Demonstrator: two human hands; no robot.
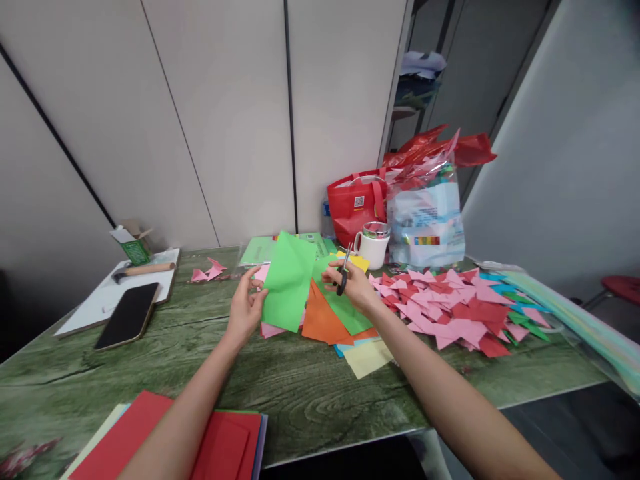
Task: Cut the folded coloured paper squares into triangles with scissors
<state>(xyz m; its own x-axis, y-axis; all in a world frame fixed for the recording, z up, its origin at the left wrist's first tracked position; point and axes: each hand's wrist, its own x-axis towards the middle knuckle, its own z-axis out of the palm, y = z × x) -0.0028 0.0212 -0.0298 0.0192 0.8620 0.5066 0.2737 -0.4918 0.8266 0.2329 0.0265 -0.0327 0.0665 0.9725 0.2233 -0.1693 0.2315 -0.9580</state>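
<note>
My left hand (246, 308) pinches the left edge of a green paper sheet (287, 280) and holds it tilted up above the table. My right hand (353, 283) grips black-handled scissors (343, 275), their blades pointing up beside the right edge of the green sheet. Under the hands lie loose sheets: an orange one (323, 319), a darker green one (345, 310), a pale yellow one (367, 357) and a pink one peeking out at the left.
A heap of pink, red and green folded paper pieces (450, 307) covers the right of the green wood-grain table (210, 347). A white mug (373, 248), red bag (356, 203) and plastic bag (425, 213) stand behind. A phone (127, 315), hammer (143, 269) and red paper stack (220, 447) lie left.
</note>
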